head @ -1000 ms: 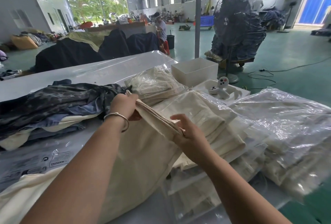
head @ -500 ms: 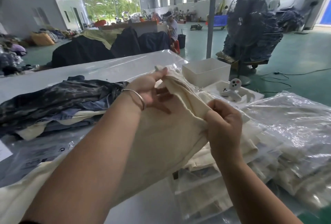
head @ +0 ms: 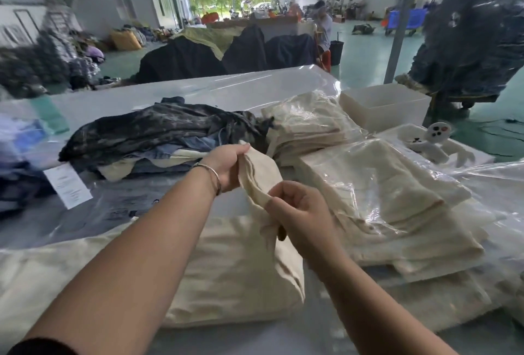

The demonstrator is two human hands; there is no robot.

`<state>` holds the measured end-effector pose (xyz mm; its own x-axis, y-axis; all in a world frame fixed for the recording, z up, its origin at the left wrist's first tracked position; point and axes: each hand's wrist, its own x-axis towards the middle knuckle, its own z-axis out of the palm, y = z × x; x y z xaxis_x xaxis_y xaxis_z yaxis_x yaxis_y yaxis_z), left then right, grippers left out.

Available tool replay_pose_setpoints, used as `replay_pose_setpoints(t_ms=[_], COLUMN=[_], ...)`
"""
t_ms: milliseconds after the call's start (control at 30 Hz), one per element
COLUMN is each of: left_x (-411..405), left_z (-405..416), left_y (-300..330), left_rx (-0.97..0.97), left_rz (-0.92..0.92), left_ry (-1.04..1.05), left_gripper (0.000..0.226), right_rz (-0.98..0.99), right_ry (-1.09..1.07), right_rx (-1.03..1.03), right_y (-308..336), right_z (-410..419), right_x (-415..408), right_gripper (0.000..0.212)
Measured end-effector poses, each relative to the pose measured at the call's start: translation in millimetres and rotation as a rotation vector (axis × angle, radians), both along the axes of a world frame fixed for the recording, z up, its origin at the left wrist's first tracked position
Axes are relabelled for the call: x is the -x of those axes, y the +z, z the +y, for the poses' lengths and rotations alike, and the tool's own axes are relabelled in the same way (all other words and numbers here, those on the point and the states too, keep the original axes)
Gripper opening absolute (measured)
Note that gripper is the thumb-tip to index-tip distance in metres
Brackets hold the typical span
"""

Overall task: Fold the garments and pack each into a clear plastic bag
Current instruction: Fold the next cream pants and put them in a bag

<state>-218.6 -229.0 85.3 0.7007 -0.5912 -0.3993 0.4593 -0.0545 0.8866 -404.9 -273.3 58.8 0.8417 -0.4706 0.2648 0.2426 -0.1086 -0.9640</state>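
Cream garment (head: 241, 264); dark mottled clothes pile (head: 158, 130); white tub (head: 382, 105); green floor (head: 365, 57).

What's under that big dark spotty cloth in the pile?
Under the dark cloth lie blue denim pieces and a cream garment. Anything deeper in the pile is covered.

In the upper middle of the frame the table (head: 198, 91) is bare, so a hand can pass there. At left centre a pile of dark clothes (head: 158, 136) blocks the way. The right side is crowded with bagged cream garments (head: 382, 201) and a white box (head: 385, 105).
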Motion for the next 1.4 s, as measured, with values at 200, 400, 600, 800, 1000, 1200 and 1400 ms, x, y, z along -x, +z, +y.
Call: replay_pose_setpoints(t_ms=[200, 400, 600, 800, 1000, 1200, 1400], left_x=[-57, -101, -109, -129, -111, -86, -80], left_z=[95, 203, 244, 257, 253, 257, 214], left_y=[-18, -100, -187, -210, -216, -204, -183], left_rx=[-0.067, -0.226, -0.310, -0.383, -0.636, -1.118, -1.299], left_rz=[-0.082, 0.189, -0.020, -0.199, -0.440, -0.805, -1.178], left_ry=[0.103, -0.148, 0.025, 0.056, 0.140, -0.059, 0.007], left_gripper=[0.030, 0.049, 0.022, 0.010, 0.012, 0.023, 0.037], right_rz=[0.159, 0.413, 0.582, 0.609, 0.799, 1.032, 0.895], right_ry=[0.209, 0.259, 0.317, 0.182, -0.688, -0.405, -0.325], right_rx=[0.101, 0.268, 0.398, 0.237, 0.463, 0.421, 0.283], right_y=[-31, -86, -145, -155, -171, -185, -183], right_z=[93, 159, 208, 186, 86, 59, 50], right_x=[-68, -131, -148, -140, -100, -99, -91], right_gripper=[0.022, 0.019, 0.026, 0.013, 0.028, 0.035, 0.032])
